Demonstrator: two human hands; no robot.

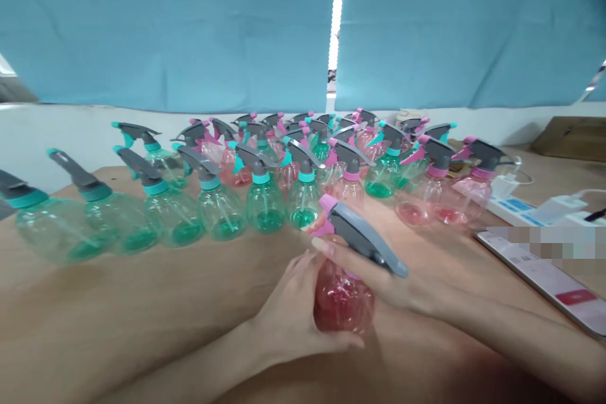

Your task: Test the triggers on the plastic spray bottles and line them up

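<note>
Wooden tabletop (142,303) under blue curtains (165,25), crowded with small sprayers. Pink spray bottle (343,300) upright on the wood, nearest of all to the camera, held from both sides. Left hand (293,315) curled around the round belly, thumb low across the front, fingers wrapped behind. Right hand (392,278) closed about the neck, fingers reaching across beneath the gray trigger head (364,237), pink nozzle tip raised and aimed away toward the back. Seating of that head on the thread: impossible to tell, collar hidden by fingers. Behind and left of the pink spray bottle, a row of green spray bottles (218,208), close-packed, a few leaning. Behind and right of it, a cluster of pink-capped bottles (426,199). Right of it, a phone (544,274) flat on the wood, and farther back on that side a white power strip (516,205) with a plugged charger (556,207). Likely trouble, by judgement only: any twist with the collar off-square, jamming the thread and leaving a loose, leaky head; too hard a squeeze on the thin belly, denting it or popping it out of the palm; a forearm swung back into the green row, toppling several at once, so tightly set; a slip to the right, sending the bottle onto the phone or toward the live strip, worse with liquid inside, contents hard to judge through tinted plastic.
</note>
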